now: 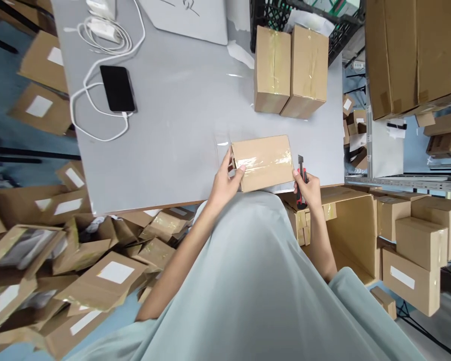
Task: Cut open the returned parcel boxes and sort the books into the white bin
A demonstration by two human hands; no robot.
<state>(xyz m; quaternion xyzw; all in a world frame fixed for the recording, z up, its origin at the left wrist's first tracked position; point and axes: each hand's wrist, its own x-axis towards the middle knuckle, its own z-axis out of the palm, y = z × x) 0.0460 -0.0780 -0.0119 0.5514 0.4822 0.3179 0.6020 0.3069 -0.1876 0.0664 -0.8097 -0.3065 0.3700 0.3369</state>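
Note:
A small cardboard box (265,156) with shiny clear tape along its top lies near the front edge of the table. My left hand (227,180) grips the box's left end, thumb on top and fingers at the side. In my right hand (307,186) is a red and black box cutter (301,188), held beside the box's right end. The thumb of that hand is close to the box's lower right corner; whether it touches I cannot tell. Two taped cardboard boxes (273,67) stand side by side farther back on the table.
On the grey table (173,125) are a black phone (118,88), a white cable (93,60) and a silver laptop (195,17). A black crate (344,37) stands at the back right. Opened cartons (108,278) pile up at the left; a large open box (355,235) and stacked boxes are at the right.

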